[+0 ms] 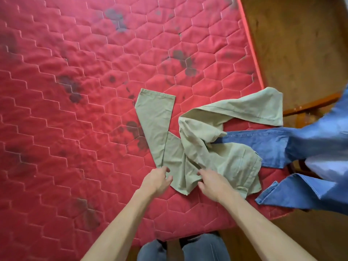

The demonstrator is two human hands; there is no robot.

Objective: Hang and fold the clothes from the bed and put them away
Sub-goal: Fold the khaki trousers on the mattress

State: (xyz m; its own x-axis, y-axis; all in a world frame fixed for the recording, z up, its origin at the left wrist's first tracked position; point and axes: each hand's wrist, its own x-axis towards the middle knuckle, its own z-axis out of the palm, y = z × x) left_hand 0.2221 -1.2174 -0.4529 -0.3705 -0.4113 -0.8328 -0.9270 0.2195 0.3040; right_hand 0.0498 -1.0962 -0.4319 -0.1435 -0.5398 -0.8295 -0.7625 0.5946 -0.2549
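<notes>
Khaki trousers (197, 147) lie crumpled on the red quilted mattress (75, 110) near its right corner, one leg flat and pointing away, the other twisted off to the right. My left hand (157, 180) pinches the near edge of the flat leg. My right hand (211, 182) grips a fold of the khaki fabric by the waist. Blue jeans (273, 146) lie partly under the khaki trousers and hang over the mattress's right edge.
The mattress carries several dark stains and stretches far to the left. A wooden floor (301, 44) and a wooden bed frame rail (310, 105) lie beyond its right edge. My own legs in grey trousers (182, 249) stand at the near edge.
</notes>
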